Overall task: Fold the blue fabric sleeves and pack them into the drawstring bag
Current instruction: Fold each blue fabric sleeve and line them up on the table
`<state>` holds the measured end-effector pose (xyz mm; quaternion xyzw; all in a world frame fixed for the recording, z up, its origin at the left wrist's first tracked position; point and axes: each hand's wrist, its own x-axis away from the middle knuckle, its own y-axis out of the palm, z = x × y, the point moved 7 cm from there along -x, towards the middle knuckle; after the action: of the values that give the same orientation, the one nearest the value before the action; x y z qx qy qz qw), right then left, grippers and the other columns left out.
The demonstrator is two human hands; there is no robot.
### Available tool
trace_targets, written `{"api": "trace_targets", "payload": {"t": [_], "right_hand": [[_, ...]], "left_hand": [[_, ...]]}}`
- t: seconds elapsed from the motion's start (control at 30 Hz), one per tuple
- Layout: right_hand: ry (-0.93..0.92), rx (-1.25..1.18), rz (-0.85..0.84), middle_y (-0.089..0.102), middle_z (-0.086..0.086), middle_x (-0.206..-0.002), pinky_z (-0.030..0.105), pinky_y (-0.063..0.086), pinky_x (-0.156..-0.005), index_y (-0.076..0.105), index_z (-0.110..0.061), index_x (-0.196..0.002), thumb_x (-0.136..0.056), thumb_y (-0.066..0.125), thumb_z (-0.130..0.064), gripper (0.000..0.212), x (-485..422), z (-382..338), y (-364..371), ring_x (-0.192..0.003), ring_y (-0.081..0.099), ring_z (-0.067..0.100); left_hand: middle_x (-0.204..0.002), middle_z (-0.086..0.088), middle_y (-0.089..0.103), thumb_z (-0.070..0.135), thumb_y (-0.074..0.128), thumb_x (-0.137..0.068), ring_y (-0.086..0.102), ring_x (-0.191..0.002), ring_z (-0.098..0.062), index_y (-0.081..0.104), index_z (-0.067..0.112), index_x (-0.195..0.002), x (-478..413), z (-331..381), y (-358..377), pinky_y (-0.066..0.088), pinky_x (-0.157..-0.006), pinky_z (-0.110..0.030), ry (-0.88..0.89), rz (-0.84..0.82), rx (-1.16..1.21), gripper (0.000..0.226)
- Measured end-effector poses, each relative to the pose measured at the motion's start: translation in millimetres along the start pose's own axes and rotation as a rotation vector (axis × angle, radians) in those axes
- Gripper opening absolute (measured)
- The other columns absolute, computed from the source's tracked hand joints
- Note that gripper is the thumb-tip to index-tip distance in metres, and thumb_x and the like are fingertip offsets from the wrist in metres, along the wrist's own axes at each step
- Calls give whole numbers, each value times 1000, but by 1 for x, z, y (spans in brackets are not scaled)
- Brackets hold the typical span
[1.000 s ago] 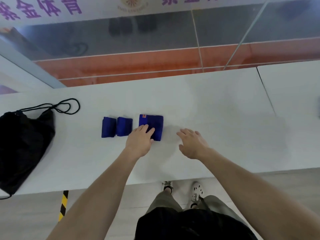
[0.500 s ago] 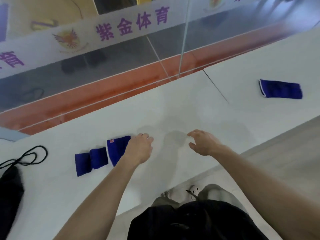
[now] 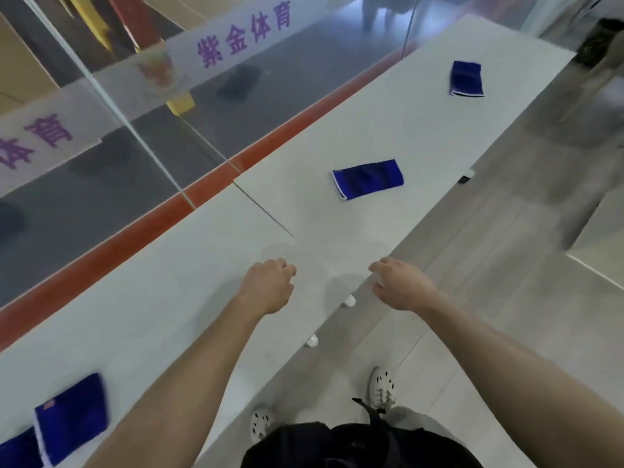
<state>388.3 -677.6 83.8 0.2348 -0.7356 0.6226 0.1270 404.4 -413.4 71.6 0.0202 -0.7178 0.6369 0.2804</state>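
Both hands hover over the white table (image 3: 169, 298) near its front edge, and neither holds anything. The left hand (image 3: 266, 287) shows its back to the camera, with its fingers loosely curled under. The right hand (image 3: 403, 287) is just beside it, with relaxed, slightly bent fingers, and sits over the table's edge. Beyond the hands, on the next tabletop past a thin seam, a long blue sleeve (image 3: 368, 179) lies flat and unfolded, its white-trimmed end toward the glass wall. Well beyond it, near the far end of the table, the far blue sleeve (image 3: 467, 78) also lies flat, with a white hem on its near side. At the lower left, well apart from both hands, a folded blue sleeve (image 3: 72, 417) with a small red mark rests on the table. Just beside it, an edge blue sleeve (image 3: 15, 450) is cut off by the frame. Along the table's far side runs an orange-red strip (image 3: 135, 238) under a glass wall (image 3: 101, 184) that carries purple lettering (image 3: 243, 35). Below, the person's white perforated shoes (image 3: 381, 388) stand on the grey tiled floor (image 3: 506, 265).
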Motion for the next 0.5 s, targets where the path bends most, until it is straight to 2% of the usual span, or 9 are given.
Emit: {"api": "trace_targets", "payload": {"t": [0.17, 0.3, 0.43, 0.5], "right_hand": [[14, -20, 12, 63, 8, -146, 45, 54, -107, 61, -14, -149, -103, 56, -29, 48, -12, 101, -31, -130, 63, 31], [41, -71, 34, 60, 7, -151, 46, 53, -111, 59, -15, -152, -104, 56, -31, 50, -31, 157, -57, -133, 63, 30], [22, -71, 31, 62, 8, -148, 46, 56, -107, 61, -14, -150, -104, 57, -29, 49, -69, 187, -78, -129, 65, 31], [6, -62, 5, 62, 7, -148, 45, 56, -106, 60, -14, -150, -104, 56, -28, 48, -96, 198, -88, -128, 65, 30]], "left_hand": [[-152, -4, 59, 40, 48, -114, 63, -134, -30, 56, 24, -156, -71, 70, -27, 51, -110, -46, -53, -17, 63, 45], [-144, -5, 66, 43, 48, -112, 68, -127, -30, 63, 24, -147, -110, 78, -35, 54, -104, -43, -205, -36, 154, 42], [-129, -5, 76, 48, 55, -109, 71, -115, -28, 73, 22, -130, -164, 61, -36, 59, -96, -41, -395, 10, 479, 37], [-129, -5, 76, 51, 60, -107, 71, -118, -29, 73, 18, -130, -196, 51, -32, 59, -99, -41, -513, 42, 657, 42]]}}
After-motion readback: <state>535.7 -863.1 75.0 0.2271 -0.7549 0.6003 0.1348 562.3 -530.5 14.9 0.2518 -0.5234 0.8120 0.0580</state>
